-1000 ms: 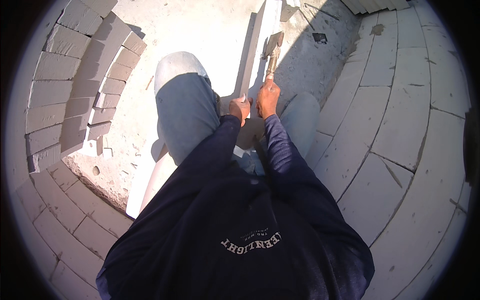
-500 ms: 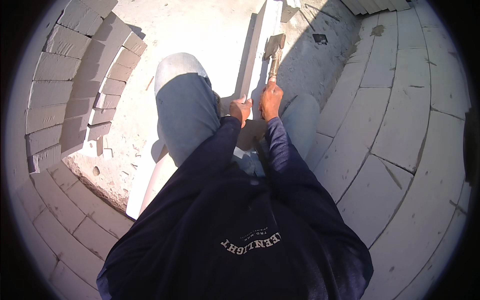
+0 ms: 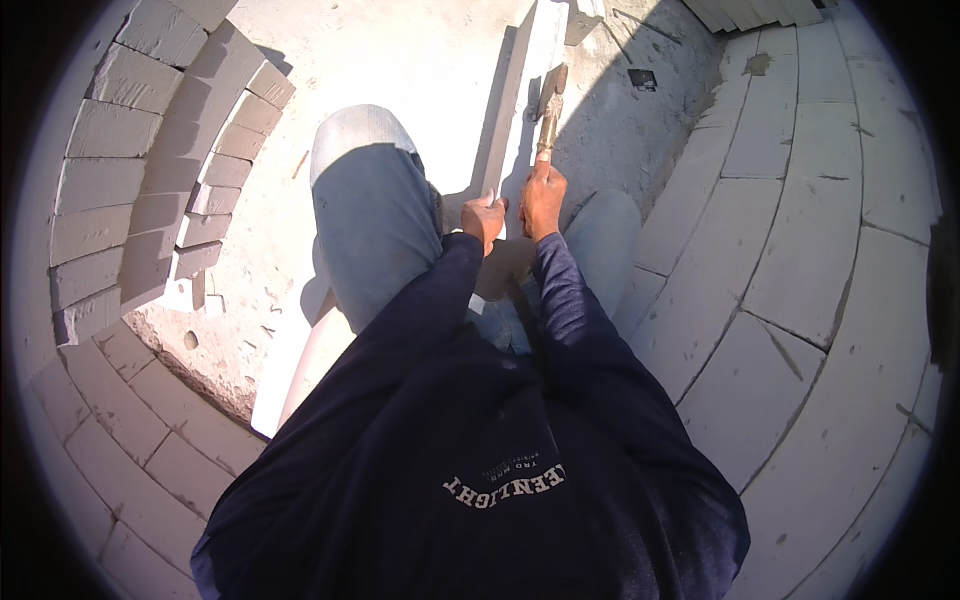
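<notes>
A long pale block [image 3: 518, 110] stretches away from me between my knees, its left side in shade. Around its near left edge my left hand [image 3: 483, 220] is closed, thumb along the edge. My right hand [image 3: 542, 203] grips the handle of a hatchet [image 3: 551, 108] over the block's right side. The hatchet's mud-stained head points away from me and shows nearly edge-on, over or against the block; whether it touches, I cannot tell. My sleeves and legs frame both hands.
Stacked pale blocks [image 3: 115, 130] curve along the left. A wall of long blocks [image 3: 800, 240] runs down the right side. Sandy ground [image 3: 400, 60] lies ahead, with a small dark object [image 3: 642, 79] in the shade. More blocks [image 3: 755, 12] stand at the far right.
The hatchet's head has turned from showing its broad face to nearly edge-on. My left hand stays on the block with hardly any shift.
</notes>
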The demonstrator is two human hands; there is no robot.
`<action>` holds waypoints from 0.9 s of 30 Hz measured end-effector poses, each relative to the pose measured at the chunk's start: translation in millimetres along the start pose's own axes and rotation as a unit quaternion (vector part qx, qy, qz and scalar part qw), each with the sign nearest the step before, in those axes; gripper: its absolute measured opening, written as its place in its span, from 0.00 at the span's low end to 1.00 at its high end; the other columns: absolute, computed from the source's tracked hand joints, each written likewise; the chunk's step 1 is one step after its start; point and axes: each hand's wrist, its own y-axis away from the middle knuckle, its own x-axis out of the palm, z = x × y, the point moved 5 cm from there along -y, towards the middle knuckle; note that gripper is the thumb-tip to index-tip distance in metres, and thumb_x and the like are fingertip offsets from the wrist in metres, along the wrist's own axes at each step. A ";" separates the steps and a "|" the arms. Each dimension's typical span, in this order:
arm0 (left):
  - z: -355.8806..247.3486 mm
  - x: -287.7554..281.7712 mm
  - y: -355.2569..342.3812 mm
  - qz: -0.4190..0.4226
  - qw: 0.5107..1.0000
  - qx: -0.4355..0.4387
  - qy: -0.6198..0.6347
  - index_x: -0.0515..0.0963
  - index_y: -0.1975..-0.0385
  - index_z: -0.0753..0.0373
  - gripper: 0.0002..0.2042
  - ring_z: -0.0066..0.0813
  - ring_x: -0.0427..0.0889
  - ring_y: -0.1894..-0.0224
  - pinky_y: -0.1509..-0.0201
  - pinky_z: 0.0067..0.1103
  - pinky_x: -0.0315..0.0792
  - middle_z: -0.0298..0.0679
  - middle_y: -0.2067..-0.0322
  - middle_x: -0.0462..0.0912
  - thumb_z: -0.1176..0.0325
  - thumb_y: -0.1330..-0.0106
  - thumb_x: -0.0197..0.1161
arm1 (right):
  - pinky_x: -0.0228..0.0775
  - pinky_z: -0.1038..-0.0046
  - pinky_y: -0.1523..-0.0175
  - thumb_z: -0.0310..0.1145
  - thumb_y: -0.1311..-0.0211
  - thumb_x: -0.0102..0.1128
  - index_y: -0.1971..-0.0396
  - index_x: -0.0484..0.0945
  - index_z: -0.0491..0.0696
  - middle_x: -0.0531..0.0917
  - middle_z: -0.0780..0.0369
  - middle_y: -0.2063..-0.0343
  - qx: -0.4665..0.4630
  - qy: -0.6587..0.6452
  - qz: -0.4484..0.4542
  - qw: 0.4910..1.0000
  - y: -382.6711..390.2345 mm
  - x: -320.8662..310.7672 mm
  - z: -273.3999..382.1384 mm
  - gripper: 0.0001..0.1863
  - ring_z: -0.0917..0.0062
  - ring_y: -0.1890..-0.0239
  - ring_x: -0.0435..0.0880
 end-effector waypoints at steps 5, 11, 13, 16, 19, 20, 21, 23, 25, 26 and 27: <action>9.5 -9.0 -11.0 -0.034 0.995 0.084 -0.031 0.72 0.33 0.68 0.28 0.39 0.84 0.45 0.44 0.29 0.75 0.56 0.43 0.82 0.63 0.29 0.66 | 0.58 0.74 0.88 0.61 0.22 0.44 0.74 0.70 0.45 0.69 0.66 0.87 0.073 -0.158 0.024 0.985 19.5 -22.4 80.9 0.32 0.81 0.91 0.65; 16.0 -6.0 -15.8 -0.014 0.997 0.067 -0.021 0.71 0.32 0.67 0.27 0.39 0.84 0.44 0.44 0.28 0.75 0.57 0.44 0.83 0.63 0.28 0.65 | 0.63 0.67 0.80 0.52 0.20 0.43 0.78 0.73 0.41 0.70 0.62 0.88 -0.097 -0.076 -0.064 0.990 9.8 -21.1 53.3 0.31 0.75 0.88 0.70; 12.5 -1.0 -8.8 -0.012 0.998 0.053 -0.026 0.71 0.32 0.67 0.28 0.40 0.83 0.43 0.43 0.28 0.75 0.57 0.43 0.82 0.62 0.29 0.66 | 0.64 0.65 0.78 0.50 0.19 0.44 0.78 0.74 0.40 0.71 0.61 0.88 -0.045 -0.041 -0.056 0.997 7.9 -18.1 27.5 0.31 0.73 0.87 0.71; 2.8 -5.7 -0.4 -0.019 0.997 0.054 -0.041 0.71 0.32 0.68 0.29 0.42 0.82 0.42 0.42 0.30 0.75 0.57 0.41 0.81 0.61 0.30 0.67 | 0.58 0.70 0.87 0.53 0.20 0.44 0.79 0.72 0.41 0.69 0.63 0.90 0.112 -0.108 0.033 0.987 15.4 -16.3 34.6 0.32 0.77 0.92 0.67; 11.4 -8.6 -8.9 -0.016 0.998 0.048 -0.022 0.70 0.32 0.70 0.29 0.43 0.82 0.41 0.41 0.31 0.75 0.56 0.41 0.81 0.62 0.30 0.66 | 0.53 0.72 0.91 0.54 0.20 0.43 0.79 0.71 0.43 0.67 0.65 0.91 0.059 -0.131 0.023 0.989 24.7 -19.9 63.6 0.32 0.79 0.95 0.64; 13.3 -7.8 -11.7 -0.008 0.998 0.048 -0.036 0.71 0.33 0.71 0.28 0.40 0.83 0.42 0.42 0.30 0.75 0.55 0.42 0.82 0.61 0.29 0.66 | 0.57 0.73 0.87 0.54 0.20 0.43 0.78 0.71 0.43 0.69 0.66 0.90 0.045 -0.132 0.025 0.990 32.1 -22.9 71.1 0.31 0.80 0.92 0.66; 15.5 -7.9 -14.3 0.000 0.998 0.047 -0.050 0.72 0.35 0.72 0.27 0.37 0.83 0.43 0.43 0.29 0.76 0.54 0.43 0.82 0.61 0.28 0.65 | 0.57 0.73 0.87 0.55 0.20 0.44 0.78 0.71 0.44 0.69 0.66 0.89 -0.003 -0.132 -0.001 0.991 33.7 -23.1 72.4 0.31 0.81 0.91 0.66; 18.8 -10.2 -20.7 0.013 0.996 0.048 -0.078 0.73 0.38 0.74 0.26 0.31 0.84 0.45 0.46 0.27 0.76 0.51 0.45 0.84 0.60 0.26 0.64 | 0.58 0.73 0.87 0.57 0.21 0.45 0.78 0.70 0.44 0.69 0.66 0.89 -0.100 -0.134 -0.051 0.985 39.1 -18.2 69.1 0.32 0.82 0.91 0.66; 18.2 -8.3 -28.7 0.038 0.965 0.114 -0.234 0.73 0.38 0.74 0.24 0.29 0.84 0.46 0.47 0.25 0.76 0.50 0.47 0.85 0.59 0.24 0.61 | 0.58 0.72 0.85 0.56 0.21 0.45 0.78 0.70 0.43 0.69 0.65 0.88 -0.175 -0.090 -0.093 0.976 37.9 -6.3 55.4 0.32 0.81 0.91 0.67; 18.8 -5.7 -30.0 0.048 0.955 0.127 -0.262 0.73 0.38 0.74 0.24 0.29 0.84 0.46 0.47 0.25 0.76 0.49 0.47 0.85 0.59 0.23 0.61 | 0.59 0.71 0.85 0.55 0.20 0.45 0.78 0.71 0.43 0.70 0.65 0.88 -0.210 -0.066 -0.115 0.969 35.4 -2.5 43.6 0.32 0.80 0.91 0.67; 21.7 -5.3 -29.5 0.054 0.974 0.097 -0.197 0.73 0.38 0.74 0.24 0.29 0.84 0.46 0.48 0.25 0.76 0.49 0.48 0.86 0.58 0.23 0.60 | 0.59 0.70 0.84 0.55 0.20 0.45 0.78 0.71 0.42 0.70 0.64 0.88 -0.181 -0.044 -0.101 0.977 29.0 2.3 25.0 0.32 0.80 0.91 0.67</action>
